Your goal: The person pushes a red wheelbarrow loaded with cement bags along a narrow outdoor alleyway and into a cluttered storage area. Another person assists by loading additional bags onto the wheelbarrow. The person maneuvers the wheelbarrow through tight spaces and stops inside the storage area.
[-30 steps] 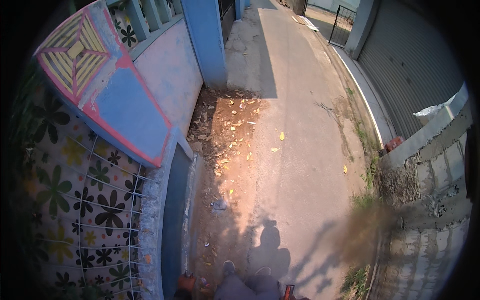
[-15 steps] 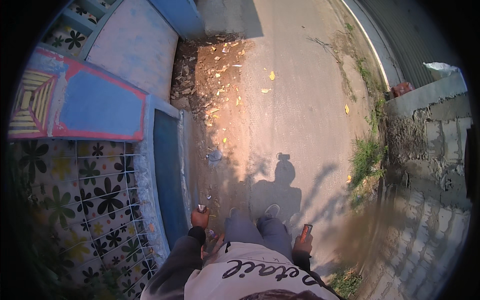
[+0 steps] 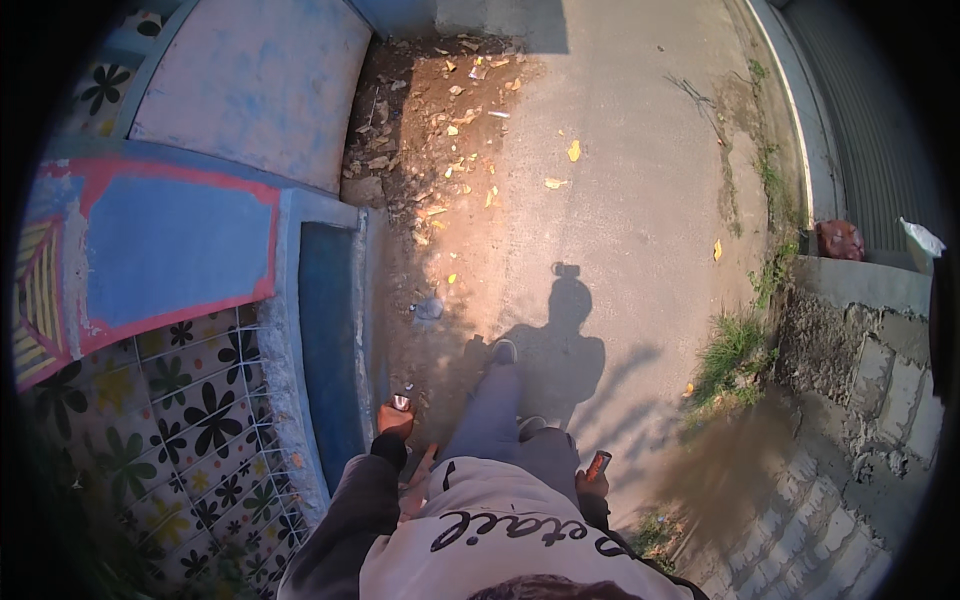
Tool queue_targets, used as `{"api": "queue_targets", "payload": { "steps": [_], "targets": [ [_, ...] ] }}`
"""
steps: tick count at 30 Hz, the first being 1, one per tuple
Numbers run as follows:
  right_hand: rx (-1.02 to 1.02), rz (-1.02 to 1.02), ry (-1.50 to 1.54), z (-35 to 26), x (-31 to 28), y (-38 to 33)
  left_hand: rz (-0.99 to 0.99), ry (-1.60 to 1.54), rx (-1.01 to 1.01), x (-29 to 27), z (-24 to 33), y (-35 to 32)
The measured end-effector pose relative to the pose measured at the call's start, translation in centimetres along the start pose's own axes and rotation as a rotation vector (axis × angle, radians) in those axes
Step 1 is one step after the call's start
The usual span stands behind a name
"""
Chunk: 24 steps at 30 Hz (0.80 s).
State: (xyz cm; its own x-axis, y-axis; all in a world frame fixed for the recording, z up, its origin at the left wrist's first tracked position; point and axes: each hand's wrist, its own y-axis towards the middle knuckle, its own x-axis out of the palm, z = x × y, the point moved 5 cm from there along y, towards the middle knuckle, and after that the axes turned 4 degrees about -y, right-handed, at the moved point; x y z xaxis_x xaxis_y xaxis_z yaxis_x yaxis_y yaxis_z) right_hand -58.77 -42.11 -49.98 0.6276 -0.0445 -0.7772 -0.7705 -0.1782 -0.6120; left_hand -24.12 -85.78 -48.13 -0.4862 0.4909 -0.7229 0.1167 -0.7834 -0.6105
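Observation:
My left hand (image 3: 394,421) is closed around a small shiny silvery cylinder (image 3: 402,402), held upright beside the blue doorway; its kind is too small to tell. On the other side of my body, my right hand (image 3: 592,484) grips a short red and dark cylinder (image 3: 598,465), whose kind I cannot make out. Its lower part is hidden by my fingers. Both arms hang low, in dark sleeves, next to my light shirt (image 3: 490,510) and grey-blue trousers (image 3: 485,415). One shoe (image 3: 504,351) is well ahead of the other.
A paved lane (image 3: 630,200) runs ahead, with my shadow (image 3: 572,350) on it. Dry leaves and litter (image 3: 455,130) line its left edge. A blue and pink wall (image 3: 180,250) stands left; grass (image 3: 733,355) and a rough block wall (image 3: 860,370) stand right.
My left foot has swung ahead of the right one. The lane's surroundings have shifted in view as I walk. Both hands keep hold of their cylinders.

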Motion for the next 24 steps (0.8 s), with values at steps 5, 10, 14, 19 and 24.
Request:
{"api": "queue_targets", "payload": {
  "steps": [5,10,14,19,24],
  "targets": [
    [-0.091,-0.036,-0.122,0.6,1.1,1.0,0.031,-0.11,0.006,-3.4,2.1,-0.6],
    [-0.055,-0.088,-0.054,-1.8,-2.4,1.8,0.077,-0.117,0.008,-5.1,6.1,-0.5],
    [0.06,-0.037,-0.025,-5.7,-7.3,3.1,0.072,-0.08,0.025,-5.2,10.3,0.6],
    [-0.122,0.253,0.052,-9.3,-11.3,7.3,0.083,-0.006,0.051,-5.2,17.9,2.6],
    [0.068,0.155,0.24,-14.6,-15.6,13.0,0.087,0.06,0.078,-3.1,25.8,5.2]
  ]
}}
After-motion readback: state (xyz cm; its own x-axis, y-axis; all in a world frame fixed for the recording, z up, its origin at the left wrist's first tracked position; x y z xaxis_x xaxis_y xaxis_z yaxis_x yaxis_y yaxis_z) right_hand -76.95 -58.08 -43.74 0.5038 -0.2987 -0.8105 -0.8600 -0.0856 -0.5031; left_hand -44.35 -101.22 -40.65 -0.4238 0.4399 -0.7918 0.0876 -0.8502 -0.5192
